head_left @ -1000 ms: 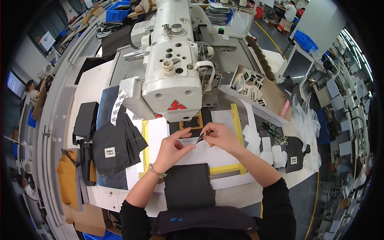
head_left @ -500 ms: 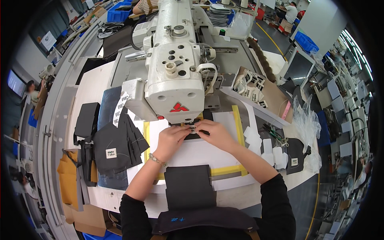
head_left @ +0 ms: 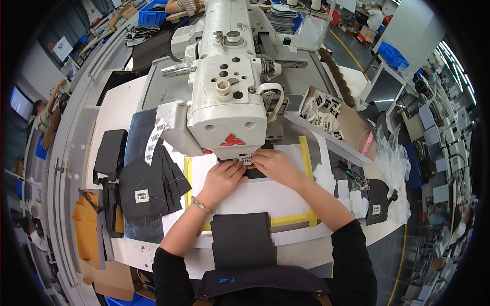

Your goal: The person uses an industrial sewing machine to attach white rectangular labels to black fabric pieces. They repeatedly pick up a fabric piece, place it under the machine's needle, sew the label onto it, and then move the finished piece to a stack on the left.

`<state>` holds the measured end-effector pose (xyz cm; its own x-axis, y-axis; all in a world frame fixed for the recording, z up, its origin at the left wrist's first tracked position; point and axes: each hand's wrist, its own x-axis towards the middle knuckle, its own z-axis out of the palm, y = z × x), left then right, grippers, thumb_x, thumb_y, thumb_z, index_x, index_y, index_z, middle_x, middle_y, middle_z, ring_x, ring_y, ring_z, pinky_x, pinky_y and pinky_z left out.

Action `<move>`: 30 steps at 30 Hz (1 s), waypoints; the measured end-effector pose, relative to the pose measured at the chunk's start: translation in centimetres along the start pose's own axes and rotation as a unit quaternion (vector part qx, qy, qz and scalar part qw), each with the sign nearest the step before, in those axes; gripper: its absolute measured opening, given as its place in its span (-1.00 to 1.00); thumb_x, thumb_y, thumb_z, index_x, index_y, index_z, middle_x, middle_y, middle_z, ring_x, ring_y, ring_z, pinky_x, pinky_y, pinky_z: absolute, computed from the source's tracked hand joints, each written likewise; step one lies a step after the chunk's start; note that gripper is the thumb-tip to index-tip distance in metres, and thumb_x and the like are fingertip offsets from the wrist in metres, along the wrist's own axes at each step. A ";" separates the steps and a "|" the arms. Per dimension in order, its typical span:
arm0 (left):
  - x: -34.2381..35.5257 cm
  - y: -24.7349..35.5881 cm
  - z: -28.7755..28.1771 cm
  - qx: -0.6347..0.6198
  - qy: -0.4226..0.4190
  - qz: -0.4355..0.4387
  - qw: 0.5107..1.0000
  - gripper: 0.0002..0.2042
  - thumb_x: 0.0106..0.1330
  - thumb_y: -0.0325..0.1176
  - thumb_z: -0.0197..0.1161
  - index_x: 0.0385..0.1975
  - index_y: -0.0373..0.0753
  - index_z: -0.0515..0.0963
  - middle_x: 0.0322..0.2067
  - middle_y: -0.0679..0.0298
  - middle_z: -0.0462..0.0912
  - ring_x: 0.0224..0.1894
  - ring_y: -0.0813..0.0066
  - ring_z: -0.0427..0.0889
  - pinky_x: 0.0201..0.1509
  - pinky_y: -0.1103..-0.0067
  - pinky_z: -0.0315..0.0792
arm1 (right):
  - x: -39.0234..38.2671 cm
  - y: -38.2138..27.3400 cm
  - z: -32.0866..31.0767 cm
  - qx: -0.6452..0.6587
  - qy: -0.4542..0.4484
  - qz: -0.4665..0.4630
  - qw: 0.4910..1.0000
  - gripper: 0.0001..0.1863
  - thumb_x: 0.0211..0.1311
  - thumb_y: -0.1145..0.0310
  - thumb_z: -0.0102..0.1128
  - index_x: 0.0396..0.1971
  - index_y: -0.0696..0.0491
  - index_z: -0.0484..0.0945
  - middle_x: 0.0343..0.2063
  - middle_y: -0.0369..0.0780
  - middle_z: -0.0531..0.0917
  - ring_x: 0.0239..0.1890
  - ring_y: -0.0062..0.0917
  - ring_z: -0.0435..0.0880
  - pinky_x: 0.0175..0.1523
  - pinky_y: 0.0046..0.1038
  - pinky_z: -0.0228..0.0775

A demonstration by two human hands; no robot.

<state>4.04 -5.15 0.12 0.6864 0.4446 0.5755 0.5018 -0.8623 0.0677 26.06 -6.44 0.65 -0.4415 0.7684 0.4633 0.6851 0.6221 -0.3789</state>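
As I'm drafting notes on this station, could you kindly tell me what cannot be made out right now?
Stitching point: in the head view, hidden by the sewing machine head.
White label: in the head view, its edges are too small to judge and partly covered by the left hand and right hand.
Co-worker's striped top: cut off by the head view's upper edge.

This was a sewing workshop, on a factory floor. A bulky white industrial sewing machine [head_left: 227, 102] stood over the worktop [head_left: 117, 102], with dark cut pieces [head_left: 153, 204] and an open box [head_left: 352, 121] of labels [head_left: 324, 121] around it. Thread spools [head_left: 316, 5], a blue bin [head_left: 393, 55], a yellow floor line [head_left: 347, 51], strip lights [head_left: 458, 69] and a seated person [head_left: 375, 20] showed beyond.
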 end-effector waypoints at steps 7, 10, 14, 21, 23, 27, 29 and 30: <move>0.2 0.3 -0.4 0.037 -0.025 0.031 0.999 -0.67 0.12 -0.17 0.35 -0.17 -0.21 0.64 -0.17 0.32 0.67 -0.03 0.42 0.58 -0.02 0.46 0.42 | -0.1 0.0 0.2 -0.017 -0.001 -0.008 1.000 -0.91 0.05 0.44 0.23 -0.45 0.11 0.55 -0.16 -0.23 0.67 -0.25 -0.33 0.67 -0.15 -0.34 0.55; 0.0 0.6 -0.4 0.047 -0.066 0.012 0.997 -0.55 0.13 -0.11 0.32 -0.08 -0.30 0.58 -0.08 0.21 0.61 0.03 0.34 0.52 0.05 0.43 0.38 | -0.3 -0.1 -0.1 -0.049 -0.007 -0.021 0.999 -0.87 0.09 0.36 0.25 -0.39 0.08 0.59 -0.13 -0.27 0.68 -0.19 -0.42 0.65 -0.06 -0.37 0.46; 0.4 1.8 -0.7 0.010 -0.120 -0.053 0.991 -0.46 0.16 -0.05 0.28 0.03 -0.33 0.50 0.03 0.18 0.53 0.10 0.32 0.46 0.12 0.41 0.31 | -1.6 -0.4 -0.7 -0.081 -0.010 -0.037 0.996 -0.80 0.14 0.24 0.26 -0.30 0.01 0.64 -0.10 -0.33 0.67 -0.10 -0.55 0.55 0.06 -0.38 0.25; 0.2 1.5 -0.1 -0.009 -0.119 -0.032 0.992 -0.41 0.18 -0.03 0.27 0.11 -0.31 0.43 0.14 0.17 0.46 0.19 0.30 0.40 0.25 0.35 0.22 | -2.2 -1.2 -1.3 -0.176 -0.061 -0.054 0.981 -0.68 0.19 0.14 0.22 -0.11 -0.04 0.56 0.00 -0.38 0.59 0.02 -0.55 0.47 0.11 -0.31 0.17; 0.2 1.4 -0.1 -0.020 -0.124 -0.036 0.991 -0.41 0.19 -0.03 0.26 0.13 -0.31 0.42 0.15 0.16 0.45 0.20 0.28 0.39 0.27 0.34 0.21 | -2.5 -0.9 -0.7 -0.168 -0.059 -0.046 0.983 -0.64 0.19 0.13 0.21 -0.06 -0.02 0.52 0.01 -0.37 0.57 0.05 -0.52 0.46 0.14 -0.28 0.16; 0.3 1.8 -0.3 -0.035 -0.134 -0.051 0.989 -0.39 0.21 -0.05 0.24 0.18 -0.31 0.37 0.16 0.13 0.43 0.23 0.25 0.36 0.28 0.32 0.19 | -2.5 -1.0 -0.3 -0.106 -0.077 0.017 0.991 -0.55 0.22 0.10 0.18 0.04 0.01 0.46 0.07 -0.31 0.52 0.14 -0.47 0.41 0.18 -0.24 0.14; 0.1 1.8 -0.4 -0.037 -0.135 -0.053 0.989 -0.38 0.21 -0.05 0.24 0.19 -0.31 0.35 0.16 0.12 0.42 0.23 0.23 0.36 0.28 0.31 0.19 | -2.2 -1.4 -0.2 -0.112 -0.088 0.017 0.990 -0.51 0.24 0.08 0.16 0.09 0.02 0.44 0.11 -0.28 0.48 0.17 -0.47 0.38 0.19 -0.24 0.14; 0.0 1.7 -0.5 -0.042 -0.136 -0.050 0.989 -0.37 0.21 -0.04 0.24 0.20 -0.32 0.34 0.16 0.12 0.42 0.22 0.22 0.36 0.28 0.31 0.19 | -2.1 -1.4 -0.3 -0.116 -0.093 0.018 0.989 -0.49 0.25 0.07 0.14 0.12 0.03 0.43 0.13 -0.26 0.47 0.19 -0.46 0.37 0.19 -0.23 0.13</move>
<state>4.58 -6.75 0.63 0.7572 0.5677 0.3232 0.5370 -0.8226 0.1867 26.17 -9.01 0.42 -0.4980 0.8174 0.2895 0.8075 0.5589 -0.1888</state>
